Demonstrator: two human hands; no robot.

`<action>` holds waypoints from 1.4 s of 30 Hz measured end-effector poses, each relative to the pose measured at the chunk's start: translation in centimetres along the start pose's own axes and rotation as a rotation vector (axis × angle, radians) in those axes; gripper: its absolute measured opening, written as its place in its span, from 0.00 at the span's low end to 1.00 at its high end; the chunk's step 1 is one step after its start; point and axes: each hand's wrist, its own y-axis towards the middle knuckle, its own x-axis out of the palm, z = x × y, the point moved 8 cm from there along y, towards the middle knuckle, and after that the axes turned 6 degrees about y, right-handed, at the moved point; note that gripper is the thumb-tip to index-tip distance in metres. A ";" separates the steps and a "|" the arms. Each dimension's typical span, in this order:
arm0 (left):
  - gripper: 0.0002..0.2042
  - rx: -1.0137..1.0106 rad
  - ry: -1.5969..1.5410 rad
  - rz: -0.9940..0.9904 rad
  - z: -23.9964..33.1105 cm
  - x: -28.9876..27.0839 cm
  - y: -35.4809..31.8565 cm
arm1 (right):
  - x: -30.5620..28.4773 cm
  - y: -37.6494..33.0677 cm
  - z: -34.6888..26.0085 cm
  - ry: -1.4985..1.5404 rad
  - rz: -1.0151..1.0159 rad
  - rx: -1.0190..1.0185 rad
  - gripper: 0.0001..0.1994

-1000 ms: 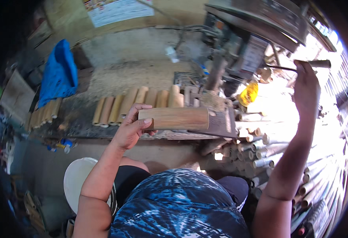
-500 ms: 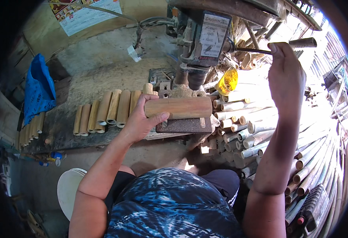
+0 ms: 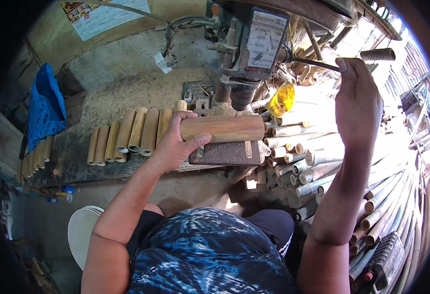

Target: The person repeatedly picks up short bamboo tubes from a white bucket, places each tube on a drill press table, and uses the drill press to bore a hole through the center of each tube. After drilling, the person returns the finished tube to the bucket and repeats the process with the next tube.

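**Fig.: Tan cylindrical bamboo section (image 3: pixel 227 129) at a dusty dark-grey metal drill press (image 3: pixel 249 74)**

Vs. approx. 1 s ago, my feed has swung R, bringing the press nearer mid-frame, & the section now shows over the slotted brown metal worktable (image 3: pixel 224 156), whose near part is visible below it; whether the two touch, I can't tell. L hand (image 3: pixel 178 142): gripping the section's L end, thumb on the near face. R hand (image 3: pixel 359 98): raised, apparently closed round the thin dark metal lever (image 3: pixel 318 63), finger wrap partly hidden. Vs. 0.5 s ago, the lever's outer end sits a touch lower. For the work in hand, I take this to mean the section is at the machine w/ both hands engaged. The dark cylindrical chuck (image 3: pixel 243 99) shows just beyond the section's upper edge; contact indiscernible.

Printed matter: (a) white rectangular label (image 3: pixel 266 39) on the press, several lines of dark print, largest at top; (b) white paper calendar w/ coloured pics (image 3: pixel 109 19) on the back wall, number grid seen at a slant; (c) crumpled blue plastic bag (image 3: pixel 47 105), dark lettering broken by folds. I see no marking on the section.
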 end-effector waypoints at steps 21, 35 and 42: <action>0.37 0.036 0.044 -0.006 0.8 0.0 0.1 | -0.1 -1.4 -0.3 0.010 0.075 -0.114 0.11; 0.35 0.021 0.058 -0.021 0.8 -0.1 0.1 | 7.0 -8.7 3.8 -0.050 -0.165 0.082 0.05; 0.35 0.047 0.086 -0.018 0.8 0.0 0.3 | 3.0 -6.1 2.8 0.084 -0.478 0.088 0.10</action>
